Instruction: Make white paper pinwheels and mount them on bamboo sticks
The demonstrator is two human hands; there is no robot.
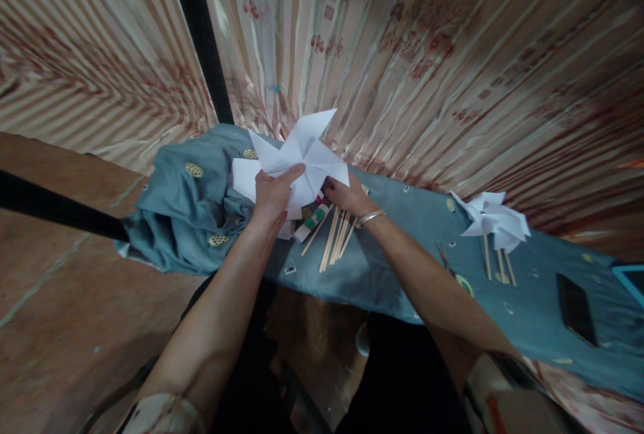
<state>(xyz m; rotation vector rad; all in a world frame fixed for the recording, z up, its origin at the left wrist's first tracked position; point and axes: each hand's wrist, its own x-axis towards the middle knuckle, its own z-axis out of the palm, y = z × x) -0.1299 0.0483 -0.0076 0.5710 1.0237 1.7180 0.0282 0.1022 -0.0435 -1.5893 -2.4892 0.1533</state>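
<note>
My left hand (pixel 274 194) grips a white paper pinwheel (pixel 308 160) near its centre, thumb pressed on the front. My right hand (pixel 351 196), with a silver bangle on the wrist, reaches in at the pinwheel's lower right side. Its fingers are curled and partly behind a paper blade, so what they hold is hidden. Just below lie several thin wooden sticks (pixel 334 241) and a green and white glue tube (pixel 312 223). White paper (pixel 245 176) rests to the left, beneath the pinwheel.
Further right on the blue-green cloth (pixel 387 253) lie finished-looking pinwheels (pixel 496 219) on sticks, scissors (pixel 455 272) and a dark phone (pixel 576 308). A blue-edged object (pixel 631 281) sits at the right edge. Dark poles (pixel 201 38) and a patterned curtain (pixel 362 51) stand behind and left.
</note>
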